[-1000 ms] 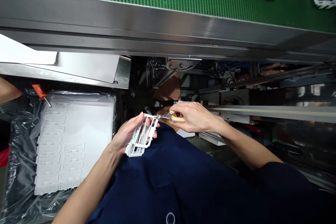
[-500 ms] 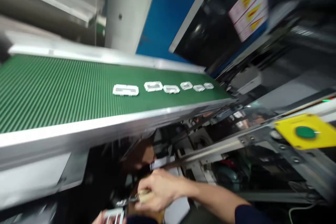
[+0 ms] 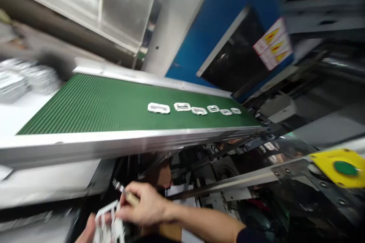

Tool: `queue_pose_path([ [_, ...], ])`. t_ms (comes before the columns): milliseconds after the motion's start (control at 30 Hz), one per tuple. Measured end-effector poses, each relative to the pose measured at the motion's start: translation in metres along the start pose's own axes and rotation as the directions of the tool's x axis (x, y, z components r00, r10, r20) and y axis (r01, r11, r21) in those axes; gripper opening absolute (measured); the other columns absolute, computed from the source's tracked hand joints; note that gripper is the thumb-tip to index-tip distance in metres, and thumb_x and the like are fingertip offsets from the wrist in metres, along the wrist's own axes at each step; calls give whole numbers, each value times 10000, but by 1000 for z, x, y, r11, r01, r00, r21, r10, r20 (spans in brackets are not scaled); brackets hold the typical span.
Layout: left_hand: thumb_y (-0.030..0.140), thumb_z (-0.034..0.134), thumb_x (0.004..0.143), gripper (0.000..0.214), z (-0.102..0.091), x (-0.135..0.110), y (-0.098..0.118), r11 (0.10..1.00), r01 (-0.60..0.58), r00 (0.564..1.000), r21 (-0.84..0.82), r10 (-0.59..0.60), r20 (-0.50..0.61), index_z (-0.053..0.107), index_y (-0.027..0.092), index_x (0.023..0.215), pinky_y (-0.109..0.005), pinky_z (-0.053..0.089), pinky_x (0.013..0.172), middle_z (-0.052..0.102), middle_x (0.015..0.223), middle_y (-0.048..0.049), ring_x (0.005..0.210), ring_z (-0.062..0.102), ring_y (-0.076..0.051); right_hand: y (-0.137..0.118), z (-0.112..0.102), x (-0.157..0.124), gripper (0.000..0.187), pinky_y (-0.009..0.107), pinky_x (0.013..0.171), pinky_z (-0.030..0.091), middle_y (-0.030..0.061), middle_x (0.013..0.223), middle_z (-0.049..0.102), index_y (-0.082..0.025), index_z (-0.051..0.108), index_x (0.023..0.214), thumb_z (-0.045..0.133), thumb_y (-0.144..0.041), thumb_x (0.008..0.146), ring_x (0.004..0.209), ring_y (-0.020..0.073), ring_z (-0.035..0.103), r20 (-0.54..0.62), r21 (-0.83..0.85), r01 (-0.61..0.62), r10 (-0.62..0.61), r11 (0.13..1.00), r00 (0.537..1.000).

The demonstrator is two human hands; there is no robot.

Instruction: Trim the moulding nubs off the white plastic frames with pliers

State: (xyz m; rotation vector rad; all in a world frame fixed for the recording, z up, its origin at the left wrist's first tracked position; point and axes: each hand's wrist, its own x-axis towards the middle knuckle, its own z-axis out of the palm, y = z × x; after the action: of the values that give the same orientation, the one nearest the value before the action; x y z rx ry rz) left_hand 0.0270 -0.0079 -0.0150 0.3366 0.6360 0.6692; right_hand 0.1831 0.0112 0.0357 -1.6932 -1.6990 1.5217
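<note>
At our left hand (image 3: 86, 231): the thumb and fingers were closed around a white frame (image 3: 110, 223), fingertips showing through its openings; blur and the lower edge of view kept us from telling whether we held one piece or several.
Frame's handling: we judged it light, stiff, probably moulded plastic, smooth enough to slide a little between our fingers, and fragile at the thin bars and small prongs.
Frame's rim: this seemed the place to take hold, thumb along one outer edge and fingers behind the opposite one (the inner slats looked too slim to trust with a hard squeeze).
Right hand (image 3: 146, 205): our fingers were curled around the pale handles of the metal-tipped cutters (image 3: 131, 198); we could not tell how far apart the blades stood. The thumb was right by the frame, touching or just beside it.
Cutter tips: they pointed up and away beyond our right fingers, apart from the frame, whereas a second earlier they had been at its corner.
Green belt (image 3: 119, 106): beyond our fingers it bore six similar frames (image 3: 196, 111). Our view had lifted toward it, leaving our hands low in sight.
Stacked white pieces (image 3: 42, 78): these had come into view far beyond our left fingers, absent from both earlier glimpses.
</note>
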Motion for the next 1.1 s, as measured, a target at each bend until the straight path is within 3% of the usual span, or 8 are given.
queue_pose_path([
  [67, 464, 725, 700, 193, -4, -22, -17, 980, -48, 984, -194, 13, -177, 716, 314, 820, -317, 590, 563, 699, 680, 23, 658, 687, -220, -7, 7, 6, 224, 194, 612, 396, -49, 716, 531, -175, 565, 732, 732, -251, 604, 662, 87, 469, 25, 105, 63, -66, 992, 997],
  [100, 384, 715, 739, 147, -6, -31, -23, 945, -59, 971, -323, -20, -237, 714, 252, 803, -313, 587, 548, 695, 660, -2, 610, 680, -212, -8, 12, 11, 266, 199, 610, 392, -49, 700, 516, -168, 552, 730, 753, -272, 591, 647, 85, 456, 69, 156, 60, -71, 986, 995],
  [233, 290, 461, 941, 312, -22, -47, -30, 814, -228, 939, -535, 39, -341, 677, 91, 834, -227, 541, 458, 683, 682, -81, 503, 637, -145, -4, 37, 38, 318, 210, 579, 382, -60, 661, 504, -163, 537, 789, 763, -301, 612, 576, 73, 442, 251, 334, -17, -71, 943, 965],
  [433, 305, 446, 946, 332, -45, -63, -41, 747, -320, 921, -583, 100, -377, 656, 68, 847, -254, 563, 501, 671, 708, -88, 540, 645, -160, -2, 67, 47, 291, 217, 556, 386, -53, 646, 509, -158, 542, 800, 755, -267, 635, 560, 76, 457, 404, 377, -66, -100, 924, 909],
  [700, 373, 434, 941, 341, -57, -80, -50, 682, -363, 925, -635, 184, -332, 635, 103, 880, -253, 534, 455, 666, 733, -95, 508, 618, -156, -14, 70, 50, 317, 217, 544, 381, -49, 661, 515, -168, 533, 830, 759, -279, 639, 561, 74, 462, 427, 344, -62, -97, 937, 899],
  [933, 201, 478, 906, 184, -57, -89, -46, 686, -400, 887, -608, 124, -444, 627, 95, 891, -264, 548, 478, 633, 702, -65, 520, 611, -149, -17, 75, 47, 343, 216, 546, 386, -55, 654, 502, -169, 529, 818, 779, -271, 607, 560, 71, 453, 426, 374, -96, -80, 923, 901],
  [1100, 166, 578, 831, 108, -57, -92, -46, 753, -435, 859, -494, 183, -478, 639, 106, 897, -252, 542, 485, 634, 715, -58, 531, 612, -145, -15, 75, 45, 327, 217, 555, 383, -53, 673, 505, -165, 528, 824, 763, -249, 612, 568, 71, 455, 421, 380, -82, -93, 921, 902],
])
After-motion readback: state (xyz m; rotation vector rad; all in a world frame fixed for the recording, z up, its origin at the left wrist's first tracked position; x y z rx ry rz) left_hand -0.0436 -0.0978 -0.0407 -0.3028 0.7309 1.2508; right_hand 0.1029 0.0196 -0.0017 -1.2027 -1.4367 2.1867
